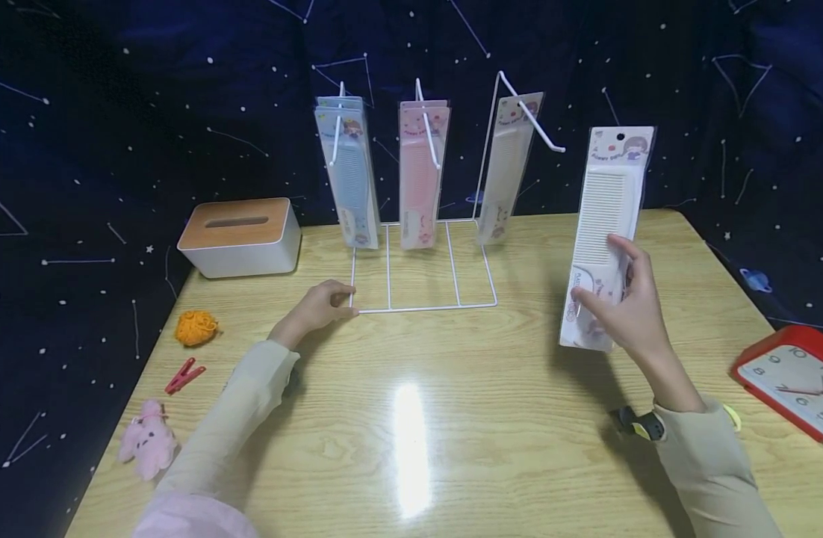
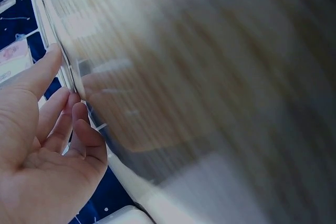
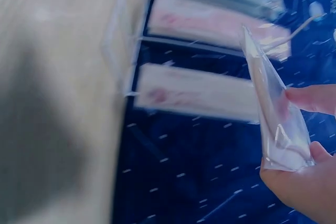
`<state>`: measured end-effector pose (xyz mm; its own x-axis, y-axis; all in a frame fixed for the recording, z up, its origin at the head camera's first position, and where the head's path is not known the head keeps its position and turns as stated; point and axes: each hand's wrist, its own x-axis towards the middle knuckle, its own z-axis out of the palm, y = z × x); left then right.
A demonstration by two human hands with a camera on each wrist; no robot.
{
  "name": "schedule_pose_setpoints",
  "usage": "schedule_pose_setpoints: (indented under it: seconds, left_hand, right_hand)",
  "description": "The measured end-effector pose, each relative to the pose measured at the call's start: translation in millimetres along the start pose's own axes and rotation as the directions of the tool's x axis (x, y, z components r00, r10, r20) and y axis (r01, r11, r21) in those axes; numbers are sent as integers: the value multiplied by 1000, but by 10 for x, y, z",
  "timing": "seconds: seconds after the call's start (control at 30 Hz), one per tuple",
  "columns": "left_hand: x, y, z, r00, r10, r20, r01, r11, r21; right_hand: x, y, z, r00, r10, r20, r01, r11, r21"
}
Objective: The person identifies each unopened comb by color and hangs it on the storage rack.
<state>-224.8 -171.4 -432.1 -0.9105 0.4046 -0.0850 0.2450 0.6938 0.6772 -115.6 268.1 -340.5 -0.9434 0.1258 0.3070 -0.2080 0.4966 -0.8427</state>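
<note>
My right hand (image 1: 629,306) grips a packaged white comb (image 1: 596,217) by its lower part, upright above the table's right side. In the right wrist view that comb's clear wrapper (image 3: 283,124) shows edge-on between thumb and fingers. At the front left corner of a white wire display rack (image 1: 425,308), my left hand (image 1: 317,306) pinches the base wire. Packaged blue combs (image 1: 351,175) hang on the rack's left hook, pink ones (image 1: 423,175) on the middle hook. A single visible white comb pack (image 1: 508,172) hangs on the right hook (image 1: 542,133), left of the held comb.
A tissue box with a wooden lid (image 1: 240,235) stands at the back left. Down the left edge lie orange yarn (image 1: 196,327), a red clothespin (image 1: 184,376) and a pink plush toy (image 1: 149,441). A red clock (image 1: 797,381) is at the right edge.
</note>
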Motion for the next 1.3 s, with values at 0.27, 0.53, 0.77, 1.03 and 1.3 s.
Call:
schedule_pose_setpoints:
  seconds: [0.27, 0.53, 0.77, 1.03, 1.3]
  left_hand:
    - [-18, -10, -6, 999, 49, -14, -49, 999, -6]
    - [13, -5, 13, 1000, -18, 16, 18, 1000, 7]
    - [12, 5, 8, 999, -35, 13, 35, 999, 7]
    - [23, 2, -1, 1000, -30, 8, 30, 999, 16]
    - [10, 0, 7, 999, -40, 10, 40, 999, 12]
  right_hand:
    - [-230, -323, 108, 986, -165, 34, 159, 978, 134]
    - [-288, -296, 218, 980, -167, 110, 158, 984, 84]
    - [-258, -261, 249, 981, -156, 119, 144, 985, 97]
    - [-92, -228, 321, 982, -104, 158, 89, 991, 100]
    - [411, -89, 492, 969, -36, 246, -5, 986, 166]
